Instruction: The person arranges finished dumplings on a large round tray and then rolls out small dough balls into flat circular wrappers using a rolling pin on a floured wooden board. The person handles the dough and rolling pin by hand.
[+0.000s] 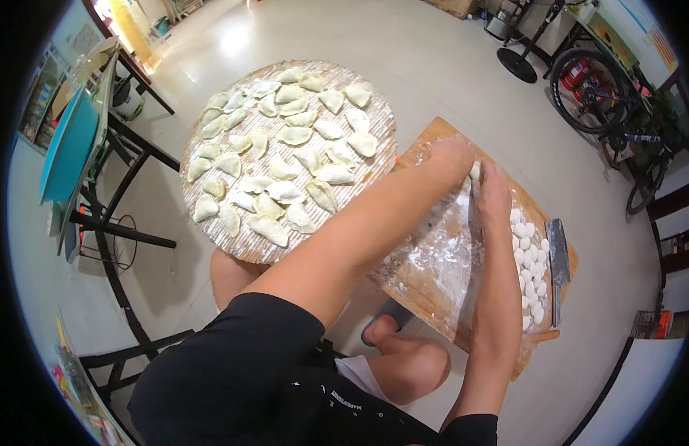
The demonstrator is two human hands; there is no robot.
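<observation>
My left hand (452, 154) and my right hand (495, 192) meet over the far end of a floured wooden board (433, 286). Between them they pinch a small piece of white dough (475, 171). Both sets of fingers are closed around it. Several small cut dough pieces (528, 264) lie in a heap on the right part of the board, next to a cleaver (558, 260). A round woven tray (240, 245) to the left holds several folded dumplings (285, 160).
A black metal stand with a teal tray (66, 152) stands at the left. Bicycles (604, 93) are parked at the far right. My knees and a slippered foot (385, 320) show below the board. The floor is pale tile.
</observation>
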